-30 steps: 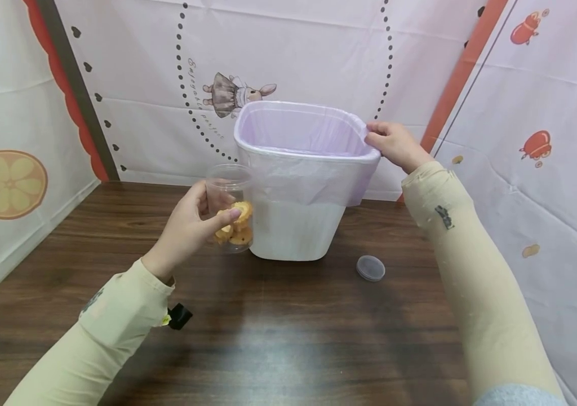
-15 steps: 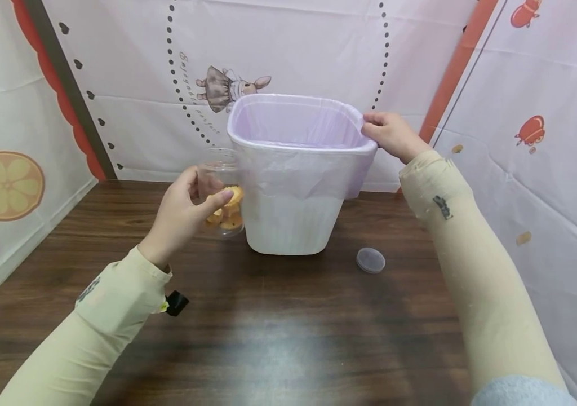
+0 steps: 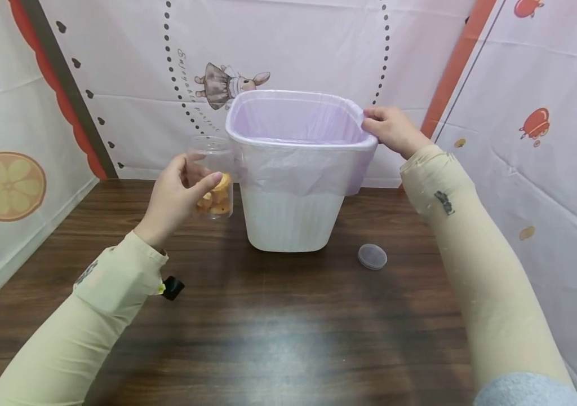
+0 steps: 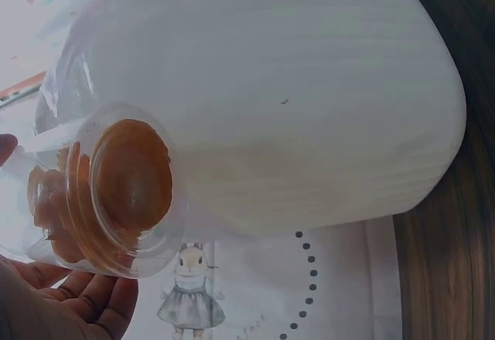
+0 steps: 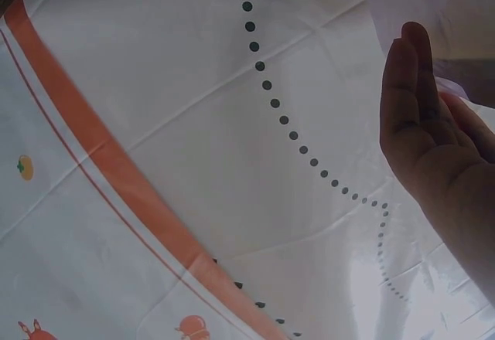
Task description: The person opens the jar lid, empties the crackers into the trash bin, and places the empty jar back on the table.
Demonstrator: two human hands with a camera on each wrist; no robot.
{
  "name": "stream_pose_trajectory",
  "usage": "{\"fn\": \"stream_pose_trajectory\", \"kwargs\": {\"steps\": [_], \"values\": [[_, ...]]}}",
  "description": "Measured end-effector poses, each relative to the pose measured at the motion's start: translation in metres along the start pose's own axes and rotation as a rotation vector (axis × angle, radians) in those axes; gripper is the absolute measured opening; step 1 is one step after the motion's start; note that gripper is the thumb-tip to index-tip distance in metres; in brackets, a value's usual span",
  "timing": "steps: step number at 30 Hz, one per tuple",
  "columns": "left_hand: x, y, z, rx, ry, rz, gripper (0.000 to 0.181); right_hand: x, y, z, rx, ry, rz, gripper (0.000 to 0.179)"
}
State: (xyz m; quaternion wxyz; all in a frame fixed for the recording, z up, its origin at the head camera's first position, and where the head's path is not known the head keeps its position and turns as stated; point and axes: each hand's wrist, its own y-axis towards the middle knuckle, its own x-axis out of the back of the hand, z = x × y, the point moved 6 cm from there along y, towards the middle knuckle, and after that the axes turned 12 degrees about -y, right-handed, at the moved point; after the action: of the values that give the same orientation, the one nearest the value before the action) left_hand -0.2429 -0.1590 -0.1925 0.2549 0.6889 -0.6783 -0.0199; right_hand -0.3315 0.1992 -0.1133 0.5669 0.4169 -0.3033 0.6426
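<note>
My left hand (image 3: 174,194) grips a clear plastic jar (image 3: 212,148), raised beside the left wall of the bin. Several golden round pastries (image 3: 220,194) lie in the lower half of the jar, and its top has no lid on it. In the left wrist view, the pastries (image 4: 131,178) show brown through the jar's base. A white trash bin (image 3: 291,223) stands upright, lined with a thin lilac bag (image 3: 298,115) folded over its rim. At the right rim my right hand (image 3: 392,129) pinches the bag's edge, fingers outside the bin in the right wrist view.
A round translucent lid (image 3: 372,256) lies on the dark wooden table (image 3: 278,327), right of the bin. Printed cloth walls (image 3: 319,45) close in the back and both sides. A black strap piece (image 3: 172,288) hangs from the left sleeve.
The jar in my left hand has moved slightly left, so a gap now shows between it and the bin. My right hand stays on the rim. The view has tilted a little.
</note>
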Motion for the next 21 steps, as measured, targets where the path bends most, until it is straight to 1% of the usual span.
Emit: {"fn": "stream_pose_trajectory", "kwargs": {"steps": [12, 19, 21], "values": [[0.002, 0.009, 0.004, 0.002, 0.013, -0.013, 0.066, 0.0, 0.001, -0.004, 0.003, 0.009, 0.001, 0.056], [0.003, 0.016, 0.005, 0.034, 0.031, -0.015, 0.07, 0.0, 0.002, -0.004, 0.0, 0.016, -0.003, 0.057], [0.004, 0.018, 0.005, 0.033, 0.037, -0.019, 0.071, 0.0, 0.002, -0.005, 0.002, 0.029, -0.003, 0.056]]}}
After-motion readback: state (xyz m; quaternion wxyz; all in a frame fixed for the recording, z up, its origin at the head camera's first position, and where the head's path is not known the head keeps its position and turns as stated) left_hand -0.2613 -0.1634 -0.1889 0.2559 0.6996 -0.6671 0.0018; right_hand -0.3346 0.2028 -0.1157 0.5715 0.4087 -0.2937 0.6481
